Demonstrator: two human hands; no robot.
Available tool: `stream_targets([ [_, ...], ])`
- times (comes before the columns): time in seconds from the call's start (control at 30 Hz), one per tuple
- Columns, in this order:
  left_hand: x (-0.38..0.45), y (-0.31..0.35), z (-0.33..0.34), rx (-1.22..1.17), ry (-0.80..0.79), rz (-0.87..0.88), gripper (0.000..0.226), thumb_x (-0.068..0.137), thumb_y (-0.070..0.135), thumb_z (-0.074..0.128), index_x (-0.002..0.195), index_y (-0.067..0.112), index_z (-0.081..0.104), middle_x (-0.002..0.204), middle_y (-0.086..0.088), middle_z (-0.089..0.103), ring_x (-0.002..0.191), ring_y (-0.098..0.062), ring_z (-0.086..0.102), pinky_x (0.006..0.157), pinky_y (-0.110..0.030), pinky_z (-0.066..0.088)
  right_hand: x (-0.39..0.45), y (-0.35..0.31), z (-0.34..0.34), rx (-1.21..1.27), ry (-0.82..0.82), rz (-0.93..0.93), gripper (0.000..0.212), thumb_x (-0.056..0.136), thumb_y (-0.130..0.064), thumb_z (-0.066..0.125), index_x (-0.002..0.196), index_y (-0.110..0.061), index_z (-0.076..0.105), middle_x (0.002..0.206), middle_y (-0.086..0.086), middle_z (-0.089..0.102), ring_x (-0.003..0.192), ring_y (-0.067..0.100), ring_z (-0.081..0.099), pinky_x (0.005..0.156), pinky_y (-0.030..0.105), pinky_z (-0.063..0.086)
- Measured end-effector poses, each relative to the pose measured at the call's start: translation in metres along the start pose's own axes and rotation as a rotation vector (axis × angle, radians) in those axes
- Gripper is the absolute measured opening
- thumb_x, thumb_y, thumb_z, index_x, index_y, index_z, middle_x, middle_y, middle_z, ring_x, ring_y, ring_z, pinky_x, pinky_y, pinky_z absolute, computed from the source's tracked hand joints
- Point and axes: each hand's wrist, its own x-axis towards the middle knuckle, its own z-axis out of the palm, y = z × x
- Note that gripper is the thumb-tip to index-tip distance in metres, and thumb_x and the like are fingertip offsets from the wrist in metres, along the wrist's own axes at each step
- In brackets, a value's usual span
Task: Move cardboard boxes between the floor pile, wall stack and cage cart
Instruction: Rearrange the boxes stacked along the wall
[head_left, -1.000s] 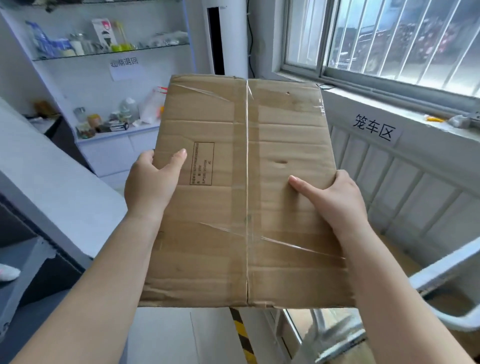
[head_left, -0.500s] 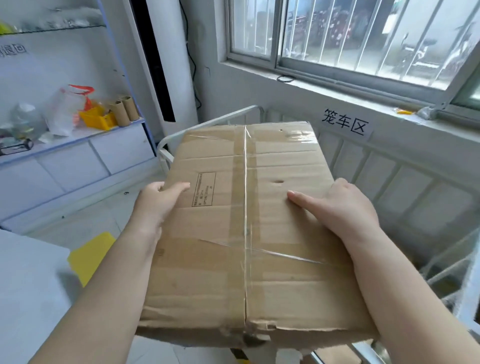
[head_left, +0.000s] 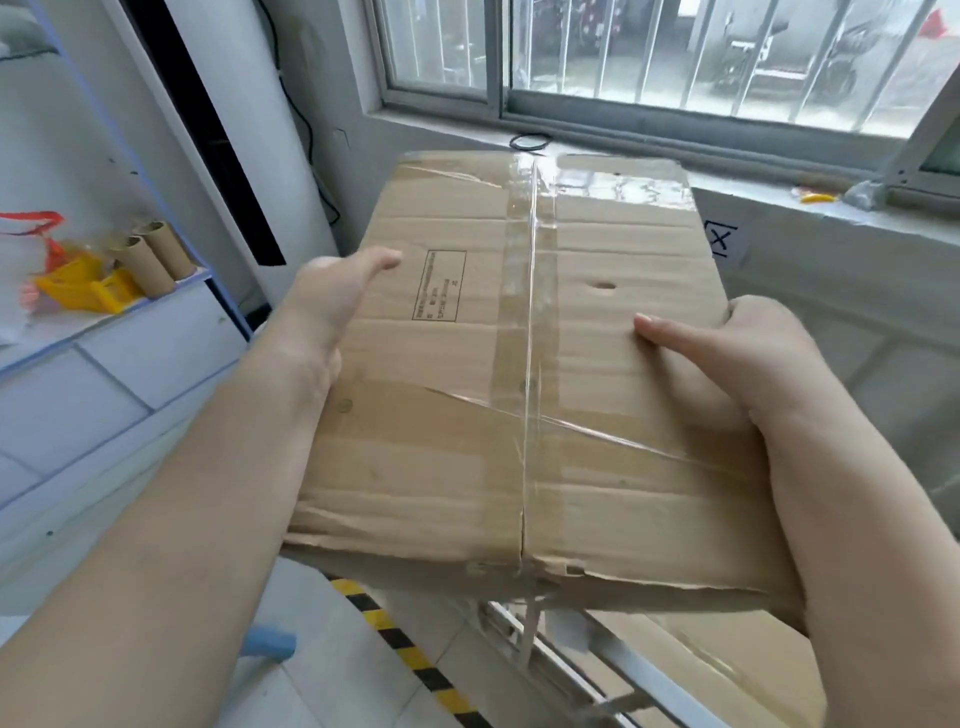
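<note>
The box (head_left: 524, 364) fills mid-frame, held in the air, its long axis running away from the person toward the window (head_left: 675, 57), far end tipped up; the left hand (head_left: 332, 306) and right hand (head_left: 737, 353) clamp its side edges, thumbs flat on top, fingers wrapped under out of sight; creased brown cardboard, glossy tape down the centre seam; cart (head_left: 623, 670) rails at lower right.

— What do I log off-task?
— I list: barred window (head_left: 675, 57); cardboard tubes (head_left: 156, 254) beside yellow tray (head_left: 83, 293) on blue-edged shelf (head_left: 130, 317); black-yellow floor tape (head_left: 410, 657); black ring (head_left: 530, 141) on sill.
</note>
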Motion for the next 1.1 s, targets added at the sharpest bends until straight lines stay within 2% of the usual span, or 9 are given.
stream_targets([
  [0.1, 0.052, 0.018, 0.021, 0.062, -0.056, 0.089, 0.020, 0.082, 0.039, 0.064, 0.088, 0.021, 0.056, 0.083, 0.008, 0.052, 0.070, -0.007, 0.046, 0.062, -0.023, 0.038, 0.035, -0.003, 0.011, 0.114, 0.139, 0.052, 0.066, 0.064, -0.062, 0.073, 0.097, -0.005, 0.065, 0.097, 0.010, 0.067, 0.090, 0.028, 0.061, 0.082, 0.041, 0.049],
  [0.2, 0.109, 0.020, 0.046, 0.160, -0.112, 0.181, 0.047, 0.078, 0.043, 0.066, 0.115, 0.016, 0.055, 0.102, 0.005, 0.053, 0.087, -0.012, 0.049, 0.067, -0.024, 0.039, 0.061, -0.001, 0.035, 0.156, 0.237, 0.118, 0.084, 0.057, -0.070, 0.071, 0.109, -0.005, 0.061, 0.109, 0.008, 0.064, 0.102, 0.027, 0.060, 0.081, 0.036, 0.048],
  [0.33, 0.180, -0.003, 0.074, 0.189, -0.252, 0.183, 0.050, 0.080, 0.042, 0.065, 0.120, 0.018, 0.047, 0.113, 0.004, 0.050, 0.102, -0.014, 0.046, 0.070, -0.022, 0.036, 0.091, 0.000, 0.078, 0.217, 0.340, 0.228, 0.107, 0.039, -0.080, 0.063, 0.119, -0.010, 0.058, 0.117, 0.005, 0.062, 0.109, 0.024, 0.060, 0.091, 0.040, 0.050],
  [0.47, 0.247, -0.039, 0.095, 0.245, -0.383, 0.129, 0.056, 0.080, 0.041, 0.062, 0.128, 0.019, 0.045, 0.118, 0.004, 0.048, 0.121, -0.020, 0.042, 0.095, -0.034, 0.037, 0.126, 0.003, 0.119, 0.205, 0.415, 0.369, 0.091, 0.066, -0.065, 0.071, 0.129, -0.003, 0.047, 0.130, 0.011, 0.053, 0.120, 0.029, 0.051, 0.098, 0.040, 0.044],
  [0.57, 0.285, -0.073, 0.108, 0.291, -0.449, 0.049, 0.075, 0.067, 0.048, 0.059, 0.133, 0.020, 0.041, 0.130, 0.000, 0.047, 0.126, -0.024, 0.041, 0.107, -0.042, 0.034, 0.154, 0.011, 0.152, 0.166, 0.432, 0.457, 0.088, 0.067, -0.064, 0.070, 0.127, -0.003, 0.047, 0.128, 0.011, 0.053, 0.117, 0.029, 0.053, 0.095, 0.040, 0.045],
  [0.63, 0.305, -0.099, 0.118, 0.313, -0.470, 0.005, 0.086, 0.057, 0.051, 0.057, 0.135, 0.018, 0.040, 0.134, -0.004, 0.047, 0.126, -0.026, 0.042, 0.108, -0.044, 0.034, 0.168, 0.022, 0.177, 0.157, 0.417, 0.533, 0.088, 0.066, -0.065, 0.071, 0.125, -0.004, 0.048, 0.126, 0.010, 0.054, 0.114, 0.030, 0.054, 0.093, 0.042, 0.046],
  [0.7, 0.322, -0.131, 0.130, 0.338, -0.490, -0.049, 0.085, 0.056, 0.050, 0.058, 0.133, 0.017, 0.041, 0.132, -0.006, 0.049, 0.123, -0.027, 0.044, 0.106, -0.045, 0.036, 0.180, 0.040, 0.204, 0.167, 0.387, 0.605, 0.089, 0.065, -0.063, 0.072, 0.125, -0.002, 0.047, 0.126, 0.012, 0.053, 0.114, 0.031, 0.054, 0.094, 0.044, 0.046],
  [0.87, 0.357, -0.232, 0.158, 0.507, -0.461, -0.151, 0.067, 0.079, 0.037, 0.066, 0.136, 0.016, 0.038, 0.135, -0.008, 0.046, 0.127, -0.029, 0.038, 0.103, -0.041, 0.035, 0.210, 0.097, 0.275, 0.182, 0.307, 0.760, 0.086, 0.066, -0.057, 0.076, 0.123, -0.001, 0.045, 0.127, 0.013, 0.050, 0.115, 0.032, 0.052, 0.092, 0.040, 0.045],
  [1.1, 0.369, -0.370, 0.174, 0.826, -0.521, -0.218, 0.081, 0.084, 0.036, 0.065, 0.147, 0.015, 0.020, 0.148, -0.011, 0.032, 0.135, -0.031, 0.028, 0.107, -0.045, 0.031, 0.242, 0.187, 0.384, 0.160, 0.221, 0.873, 0.095, 0.072, -0.059, 0.069, 0.138, -0.004, 0.031, 0.139, 0.011, 0.039, 0.129, 0.029, 0.040, 0.103, 0.038, 0.035],
])
